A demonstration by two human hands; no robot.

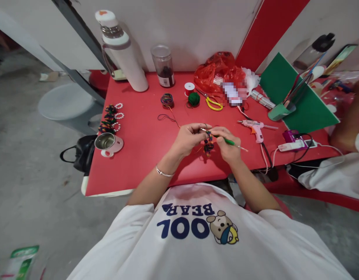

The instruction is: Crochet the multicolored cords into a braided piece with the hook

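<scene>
Between my two hands is a small multicoloured crochet piece [208,147], dark with orange and green flecks, dangling over the table's front part. My left hand [191,137] pinches its upper end. In my right hand [229,147] is a crochet hook [229,142] with a green grip, its tip at the piece near my left fingers. A strand of yarn runs from my left hand back to a multicoloured yarn ball [167,100]. Beside that ball sits a green yarn ball [194,99]. The exact stitches are hidden by my fingers.
On the red table [138,155] stand a cup [108,144], a white thermos [124,54] and a clear jar [162,66]. Finished-looking bead-looped pieces [109,118] lie left. Yellow-handled pliers [213,104], a glue gun [255,128] and a power strip [296,145] lie right. Another person's arm [347,120] is at far right.
</scene>
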